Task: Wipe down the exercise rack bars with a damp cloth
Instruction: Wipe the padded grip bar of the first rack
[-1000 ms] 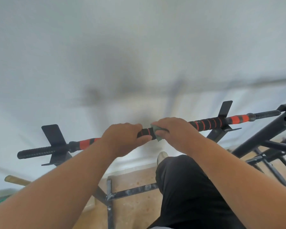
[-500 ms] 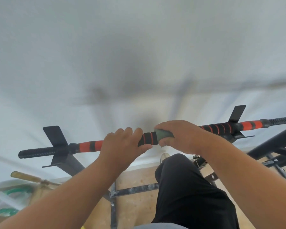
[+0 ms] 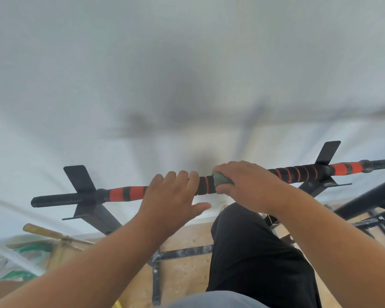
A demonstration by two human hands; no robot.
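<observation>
Mid-wipe on the black-and-orange foam-wrapped top bar [image 3: 129, 193], centre frame!
Right hand [image 3: 249, 185] clamps the grey-green damp cloth [image 3: 221, 179] round it; left hand [image 3: 171, 196] drapes loosely, holding nothing; lower black frame bars [image 3: 369, 203] likely remain.

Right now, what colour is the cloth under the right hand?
Dull grey-green; a bunched bit of the cloth shows beside the right hand in the head view.

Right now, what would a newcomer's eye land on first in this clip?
The black bar with orange bands runs across the middle of the view against a pale wall. The right hand presses a greenish cloth around it at centre, while the left hand hooks its fingers over the bar just beside it, thumb loose below.
</observation>
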